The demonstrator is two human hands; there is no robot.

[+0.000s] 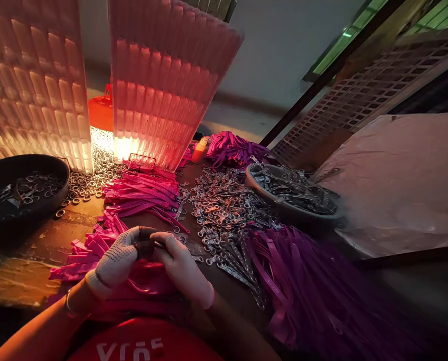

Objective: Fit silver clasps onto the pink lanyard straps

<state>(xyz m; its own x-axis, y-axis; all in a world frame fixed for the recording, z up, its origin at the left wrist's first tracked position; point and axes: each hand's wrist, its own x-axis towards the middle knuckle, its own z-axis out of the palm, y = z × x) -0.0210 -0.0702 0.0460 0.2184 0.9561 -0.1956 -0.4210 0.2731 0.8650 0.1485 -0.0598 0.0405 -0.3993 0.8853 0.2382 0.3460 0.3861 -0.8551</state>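
Observation:
My left hand [117, 258], in a white dotted glove with dark fingertips, is closed in a pinch in front of my body. Closed as well, my right hand [182, 268] wears a plain pale glove and meets it at the fingertips. Between them is something small and dark, mostly hidden by the fingers. Pink straps [92, 245] lie beside and beneath my left hand. Farther back is a neat stack of more pink straps [143, 193]. To the right of my right hand, metal clasps [227, 200] are heaped on the table.
Purple straps [295, 281] spread at the right. A bowl [259, 190] of metal pieces stands behind them, and a dark pan [54, 200] with rings at the left. Loose rings [81, 185] surround a lit red lamp [101, 113] between upright translucent panels [164, 75]. An orange bottle [199, 151] stands behind.

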